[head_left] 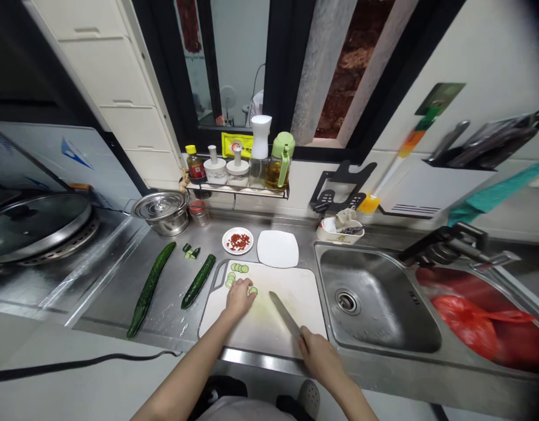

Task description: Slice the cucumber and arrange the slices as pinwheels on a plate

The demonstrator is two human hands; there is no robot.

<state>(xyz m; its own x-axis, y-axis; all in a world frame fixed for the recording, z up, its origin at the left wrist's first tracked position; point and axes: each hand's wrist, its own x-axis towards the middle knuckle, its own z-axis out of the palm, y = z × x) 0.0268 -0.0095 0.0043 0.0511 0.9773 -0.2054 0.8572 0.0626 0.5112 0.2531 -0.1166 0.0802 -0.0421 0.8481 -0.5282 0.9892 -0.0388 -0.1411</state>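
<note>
My right hand [316, 354] is closed round the handle of a kitchen knife [283, 313], whose blade rests over the white cutting board [273, 339] and points away to the upper left. Bent over the board's left part, my left hand [240, 299] has a cucumber slice [253, 290] between thumb and fingertips. Beyond it, more cucumber slices [239, 268] lie in a short overlapping row, with others partly hidden by my fingers. Left of the board are a shorter cucumber [199, 282], a long whole cucumber [151, 289] and some cut cucumber ends [191, 251].
Behind the board stand a plate of chopped red pieces [238, 241] and a white square plate [278, 248]. A sink [374, 298] adjoins on the right, holding a red bag [466, 327] in its far basin. A lidded steel pot [164, 211] and a seasoning rack [238, 188] are at the back.
</note>
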